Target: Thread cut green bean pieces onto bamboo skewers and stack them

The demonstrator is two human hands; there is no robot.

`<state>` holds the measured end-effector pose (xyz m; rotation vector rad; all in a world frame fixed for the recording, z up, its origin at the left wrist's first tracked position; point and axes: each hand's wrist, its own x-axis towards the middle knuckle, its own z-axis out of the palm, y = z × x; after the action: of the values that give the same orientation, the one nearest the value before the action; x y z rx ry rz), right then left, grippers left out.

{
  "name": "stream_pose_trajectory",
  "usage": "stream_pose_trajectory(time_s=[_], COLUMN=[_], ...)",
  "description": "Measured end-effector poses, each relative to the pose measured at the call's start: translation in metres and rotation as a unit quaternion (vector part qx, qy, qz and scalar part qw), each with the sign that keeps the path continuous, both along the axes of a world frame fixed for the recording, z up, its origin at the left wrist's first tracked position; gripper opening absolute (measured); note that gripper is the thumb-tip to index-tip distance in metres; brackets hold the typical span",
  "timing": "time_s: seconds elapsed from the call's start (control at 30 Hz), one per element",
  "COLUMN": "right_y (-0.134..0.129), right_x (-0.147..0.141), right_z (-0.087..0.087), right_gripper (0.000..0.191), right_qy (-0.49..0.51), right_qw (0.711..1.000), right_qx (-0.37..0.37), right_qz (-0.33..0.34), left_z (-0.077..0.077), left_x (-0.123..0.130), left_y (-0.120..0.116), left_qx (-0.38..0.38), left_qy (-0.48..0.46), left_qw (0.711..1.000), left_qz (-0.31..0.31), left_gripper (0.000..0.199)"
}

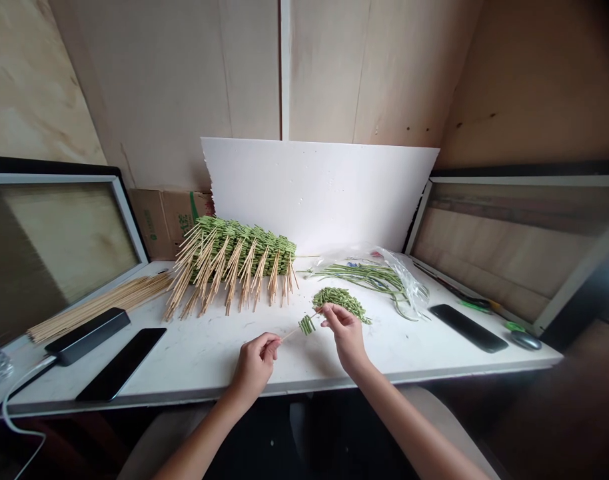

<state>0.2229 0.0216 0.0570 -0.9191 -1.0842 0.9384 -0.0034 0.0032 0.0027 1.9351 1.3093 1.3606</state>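
My left hand (257,363) pinches the near end of a thin bamboo skewer (290,333) above the table's front part. Several short green stem pieces (307,325) are threaded side by side across the skewer. At its far end, the fingers of my right hand (345,333) are closed in a pinch around the tip; whether a stem piece is between them too is hidden. Just behind my right hand lies a heap of cut green stem pieces (342,300). To the left, many finished skewers of green pieces (244,243) are stacked, their bare sticks pointing toward me.
Long green stems (369,273), like garlic scapes, lie in a clear plastic bag (417,290). Loose bamboo skewers (104,300) lie at left, near a black box-shaped device (87,333) and a phone (122,363). Another phone (468,328) and a mouse (526,340) are at right. A white board (319,193) stands behind.
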Motion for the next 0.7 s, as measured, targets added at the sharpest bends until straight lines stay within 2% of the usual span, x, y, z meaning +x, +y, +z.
stream_pose_trajectory(time_s=[0.27,0.7], right_y=[-0.003,-0.003], right_x=[-0.008,-0.012], right_z=[-0.005,-0.016], right_gripper=[0.03,0.031], right_qy=[-0.013,-0.037], right_qw=[0.999,0.998], right_qx=[0.011,-0.004], right_qz=[0.043,0.055], left_z=[-0.002,-0.003], left_x=[0.001,0.0], left_y=[0.002,0.004], left_qx=[-0.002,-0.002], left_qy=[-0.006,-0.017], left_qw=[1.0,1.0], left_qz=[-0.008,-0.012], left_gripper=[0.031,0.029])
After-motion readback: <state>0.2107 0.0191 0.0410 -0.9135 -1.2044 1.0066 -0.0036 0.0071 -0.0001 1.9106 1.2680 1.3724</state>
